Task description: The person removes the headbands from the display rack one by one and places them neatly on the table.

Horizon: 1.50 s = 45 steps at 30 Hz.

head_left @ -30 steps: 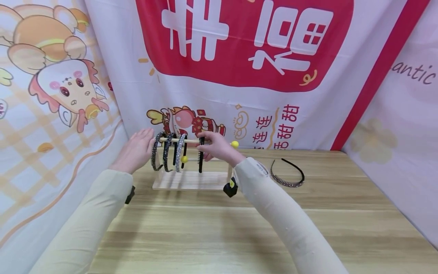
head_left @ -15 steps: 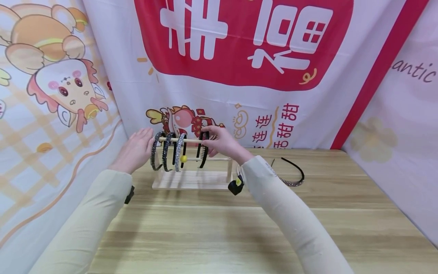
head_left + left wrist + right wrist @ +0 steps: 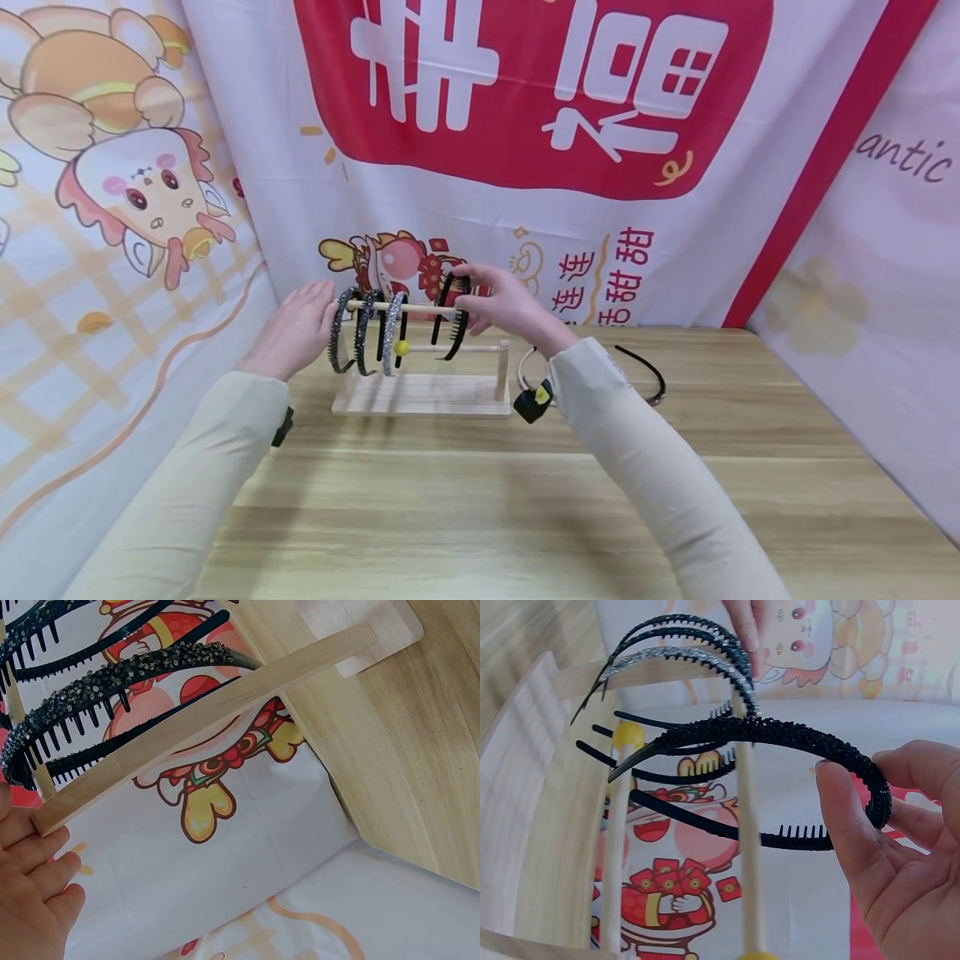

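Right hand [image 3: 498, 302], the nearer, has its grip clamped on the black headband [image 3: 772, 733], which lies to its left, crosswise around the wooden bar [image 3: 420, 308], one leg near, one far; left hand [image 3: 294, 329] rests at bar's left end.

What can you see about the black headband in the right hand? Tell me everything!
The black headband is curved, with a bumpy outer side, comb-like teeth inside and smooth, narrow ends. It looks plastic. The right hand pinches its top. Its two legs point down, either side of the upper wooden rod; whether they touch it isn't clear.
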Each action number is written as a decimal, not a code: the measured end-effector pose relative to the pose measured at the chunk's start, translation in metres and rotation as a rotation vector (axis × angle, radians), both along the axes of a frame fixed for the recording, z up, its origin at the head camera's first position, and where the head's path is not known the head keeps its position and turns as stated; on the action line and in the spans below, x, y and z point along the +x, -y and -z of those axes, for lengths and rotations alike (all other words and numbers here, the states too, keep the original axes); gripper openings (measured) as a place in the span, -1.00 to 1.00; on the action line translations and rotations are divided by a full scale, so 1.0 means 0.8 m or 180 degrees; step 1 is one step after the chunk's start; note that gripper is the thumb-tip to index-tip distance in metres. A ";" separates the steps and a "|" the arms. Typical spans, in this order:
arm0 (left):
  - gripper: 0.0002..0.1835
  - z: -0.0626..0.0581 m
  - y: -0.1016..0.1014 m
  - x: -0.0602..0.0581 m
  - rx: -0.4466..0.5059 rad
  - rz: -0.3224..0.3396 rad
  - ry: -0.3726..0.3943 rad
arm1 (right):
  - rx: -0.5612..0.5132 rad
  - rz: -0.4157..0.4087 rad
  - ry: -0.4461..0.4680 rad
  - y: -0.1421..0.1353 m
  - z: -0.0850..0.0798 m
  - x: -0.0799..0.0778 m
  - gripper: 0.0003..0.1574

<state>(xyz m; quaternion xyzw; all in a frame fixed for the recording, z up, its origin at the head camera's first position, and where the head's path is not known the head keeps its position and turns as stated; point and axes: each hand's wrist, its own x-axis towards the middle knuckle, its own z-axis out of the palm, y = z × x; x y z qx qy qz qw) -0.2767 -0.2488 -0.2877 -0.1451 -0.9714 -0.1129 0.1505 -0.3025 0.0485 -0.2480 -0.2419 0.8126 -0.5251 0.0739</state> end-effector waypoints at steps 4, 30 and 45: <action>-0.47 -0.001 -0.001 0.001 -0.0006 0.0013 0.0000 | -0.0042 0.0020 -0.0029 -0.010 -0.007 0.003 -0.37; -0.47 -0.001 -0.002 0.003 0.0003 -0.0011 -0.0013 | -0.0076 0.0367 -0.0207 -0.084 -0.028 0.010 -0.37; -0.47 -0.001 -0.001 0.002 -0.0011 -0.0008 0.0005 | -0.0126 0.0520 -0.0292 -0.123 -0.031 0.005 -0.37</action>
